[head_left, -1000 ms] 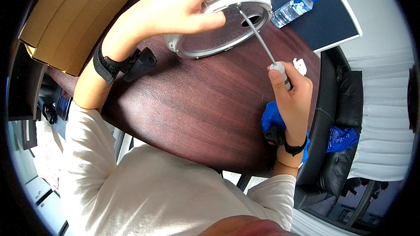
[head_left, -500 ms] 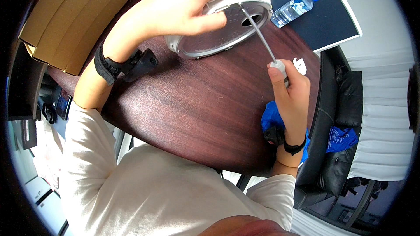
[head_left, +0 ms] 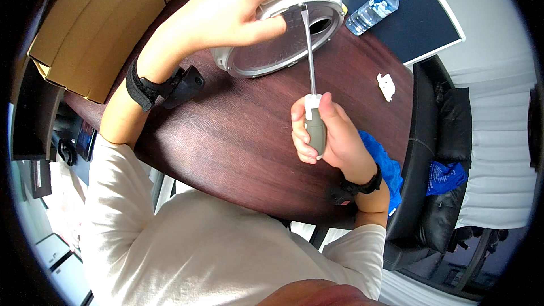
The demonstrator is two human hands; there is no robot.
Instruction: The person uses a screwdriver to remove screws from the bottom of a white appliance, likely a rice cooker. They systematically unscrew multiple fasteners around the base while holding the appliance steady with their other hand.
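Note:
A white round appliance is tilted on its side at the table's far edge, its clear round face with a dark oval opening turned my way. My left hand grips its rim from the left, fingers over the top and thumb against the face. In my right hand is a screwdriver with a grey and white handle, fingers wrapped around it. Its long metal shaft points away from me, and the tip is at the inner edge of the rim, close to my left hand. Whether the tip touches a screw is too small to tell.
On the dark wooden table lies a small white plastic piece. A water bottle lies on a dark panel beyond. A blue cloth is beside my right wrist. Cardboard stands at the left, a black sofa at the right.
My right hand has swung left and turned, so the screwdriver now stands nearly straight instead of slanting right. The small white piece is now uncovered. My left hand keeps its grip.

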